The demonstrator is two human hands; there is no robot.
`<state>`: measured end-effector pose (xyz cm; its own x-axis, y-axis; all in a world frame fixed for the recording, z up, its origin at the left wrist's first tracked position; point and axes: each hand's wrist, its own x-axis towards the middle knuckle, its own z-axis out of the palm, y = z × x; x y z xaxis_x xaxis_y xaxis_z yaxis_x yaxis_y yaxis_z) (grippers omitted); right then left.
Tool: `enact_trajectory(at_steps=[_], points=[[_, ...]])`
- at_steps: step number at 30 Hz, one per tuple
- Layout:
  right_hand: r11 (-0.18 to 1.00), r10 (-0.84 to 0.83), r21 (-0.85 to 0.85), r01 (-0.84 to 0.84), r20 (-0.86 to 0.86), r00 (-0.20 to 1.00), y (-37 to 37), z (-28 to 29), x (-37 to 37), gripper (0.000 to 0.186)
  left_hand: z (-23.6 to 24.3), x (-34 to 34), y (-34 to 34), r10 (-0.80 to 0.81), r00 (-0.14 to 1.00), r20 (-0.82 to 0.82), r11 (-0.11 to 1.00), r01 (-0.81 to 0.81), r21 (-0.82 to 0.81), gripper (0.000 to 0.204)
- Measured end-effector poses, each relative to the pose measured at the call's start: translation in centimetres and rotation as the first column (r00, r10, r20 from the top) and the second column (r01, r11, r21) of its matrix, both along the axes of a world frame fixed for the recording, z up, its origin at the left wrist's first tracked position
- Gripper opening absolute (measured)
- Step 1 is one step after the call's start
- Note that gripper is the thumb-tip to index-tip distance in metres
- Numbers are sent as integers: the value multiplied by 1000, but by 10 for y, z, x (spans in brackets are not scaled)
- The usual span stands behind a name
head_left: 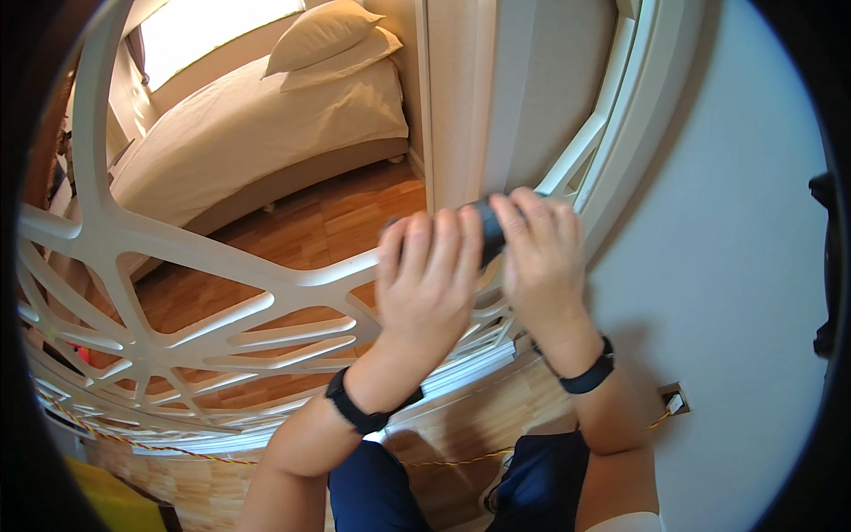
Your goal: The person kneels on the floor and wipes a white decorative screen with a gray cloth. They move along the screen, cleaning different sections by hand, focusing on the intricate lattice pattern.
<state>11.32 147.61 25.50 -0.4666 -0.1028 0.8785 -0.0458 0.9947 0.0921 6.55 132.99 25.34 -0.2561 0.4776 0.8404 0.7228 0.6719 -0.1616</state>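
Observation:
A white openwork lattice partition with curved bars stands before me. My left hand is curled over its upper bar, fingers closed on a dark grey cloth draped on that bar. Just to the right, my right hand grips the other end of the same cloth, close to where the lattice meets the white frame at the wall. Between the two hands the cloth shows as a short dark strip; the rest lies hidden under my fingers. Both hands are slightly blurred.
Beyond the lattice are a bed with pillows and a wood floor. A pale wall rises at the right, with a socket and plug. A twisted yellow-red cord runs low across. Yellow material lies lower left.

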Motion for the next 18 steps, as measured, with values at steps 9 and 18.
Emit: enact_trajectory(at_steps=[9,18], points=[[901,-101,399,170,-187,977,67,68,0,29,13,-10,104,-172,977,-123,941,199,272,36],[983,117,-120,-135,-148,982,28,-8,-1,36,-5,-1,35,-1,980,-200,999,-6,-35,36]])
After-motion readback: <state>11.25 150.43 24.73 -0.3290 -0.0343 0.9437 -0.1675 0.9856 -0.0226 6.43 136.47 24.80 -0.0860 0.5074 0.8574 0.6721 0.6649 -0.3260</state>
